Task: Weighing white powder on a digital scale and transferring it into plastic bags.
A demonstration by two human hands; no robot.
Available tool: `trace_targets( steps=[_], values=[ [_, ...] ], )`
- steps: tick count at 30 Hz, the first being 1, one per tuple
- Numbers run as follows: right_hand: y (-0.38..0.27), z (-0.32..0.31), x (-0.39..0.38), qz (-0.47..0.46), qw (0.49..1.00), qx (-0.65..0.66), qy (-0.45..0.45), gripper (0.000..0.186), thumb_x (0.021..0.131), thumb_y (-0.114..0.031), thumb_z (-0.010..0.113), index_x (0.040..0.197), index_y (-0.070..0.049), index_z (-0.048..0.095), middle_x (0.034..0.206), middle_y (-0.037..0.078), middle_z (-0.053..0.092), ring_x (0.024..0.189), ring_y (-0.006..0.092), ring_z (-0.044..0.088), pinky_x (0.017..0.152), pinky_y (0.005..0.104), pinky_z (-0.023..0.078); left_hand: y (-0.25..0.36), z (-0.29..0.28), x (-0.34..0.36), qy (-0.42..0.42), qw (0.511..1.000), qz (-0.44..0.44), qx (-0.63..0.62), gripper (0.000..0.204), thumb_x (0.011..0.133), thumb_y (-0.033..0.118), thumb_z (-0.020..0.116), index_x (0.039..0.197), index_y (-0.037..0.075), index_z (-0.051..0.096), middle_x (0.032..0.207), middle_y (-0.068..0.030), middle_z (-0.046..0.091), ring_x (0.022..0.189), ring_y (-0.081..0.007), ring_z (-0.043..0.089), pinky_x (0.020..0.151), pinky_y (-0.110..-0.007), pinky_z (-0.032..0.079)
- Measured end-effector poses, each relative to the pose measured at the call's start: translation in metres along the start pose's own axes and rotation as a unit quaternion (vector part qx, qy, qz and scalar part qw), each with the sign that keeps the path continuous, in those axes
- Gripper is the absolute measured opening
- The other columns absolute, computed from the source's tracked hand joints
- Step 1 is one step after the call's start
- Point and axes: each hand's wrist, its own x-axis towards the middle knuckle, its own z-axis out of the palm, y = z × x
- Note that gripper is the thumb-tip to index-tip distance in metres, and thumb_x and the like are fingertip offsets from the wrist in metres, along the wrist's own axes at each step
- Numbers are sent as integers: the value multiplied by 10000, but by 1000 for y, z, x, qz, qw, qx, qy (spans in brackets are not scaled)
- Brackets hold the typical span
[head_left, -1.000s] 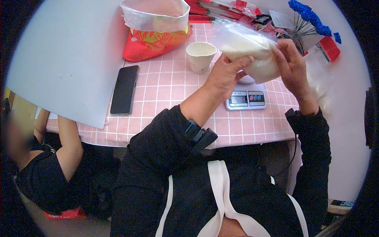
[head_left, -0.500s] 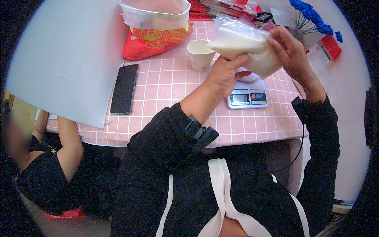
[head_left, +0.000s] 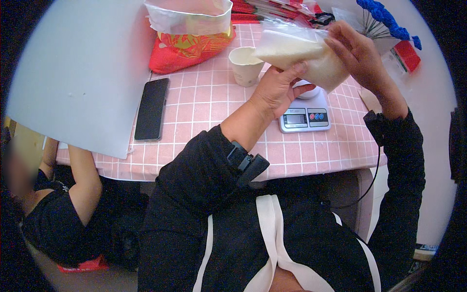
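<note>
I hold a clear plastic bag of white granules (head_left: 301, 51), tilted above a kitchen scale (head_left: 304, 117) with a display and coloured buttons. My left hand (head_left: 278, 90) grips the bag from underneath, thumb across its near side. My right hand (head_left: 354, 53) is higher, its fingers curled on the bag's upper right part. Just behind my left hand a white paper cup (head_left: 243, 68) stands on the pink checked tablecloth (head_left: 194, 136); the bag's left end reaches over toward its rim.
A black phone (head_left: 152, 109) lies at left beside a white board (head_left: 73, 78). Behind stand a red sack with a white top (head_left: 189, 53), red bundles (head_left: 277, 9) and blue craft flowers (head_left: 389, 19). Another person (head_left: 85, 190) sits at lower left, arms at the table.
My right hand has risen and moved slightly right, tipping the bag so its left end sits lower and closer to the cup. My left hand has shifted only slightly.
</note>
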Motion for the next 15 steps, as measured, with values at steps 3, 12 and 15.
trace_targets(
  steps=[3,12,15],
  values=[
    [0,-2,1,3,1000,-7,-17,165,971,-160,572,1038,-16,528,849,60,587,824,93,547,754,260,474,0,-2,2,-7,1000,-8,-8,428,880,132,690,1268,131,510,1217,-45,584,1139,-230,570,917,-459,545],
    [-5,-3,7,-2,1000,4,-29,143,970,-137,567,1011,-9,518,835,57,566,817,97,540,750,262,470,0,-1,1,-3,1000,6,-21,445,874,144,699,1272,118,502,1206,-54,591,1118,-233,583,908,-448,548],
    [-8,-6,10,2,999,-11,-40,142,971,-137,567,1008,-10,517,835,51,554,813,94,526,745,258,464,1,-1,1,-7,1000,11,-12,432,876,147,696,1263,110,508,1190,-60,601,1103,-235,593,915,-446,545]
  ],
)
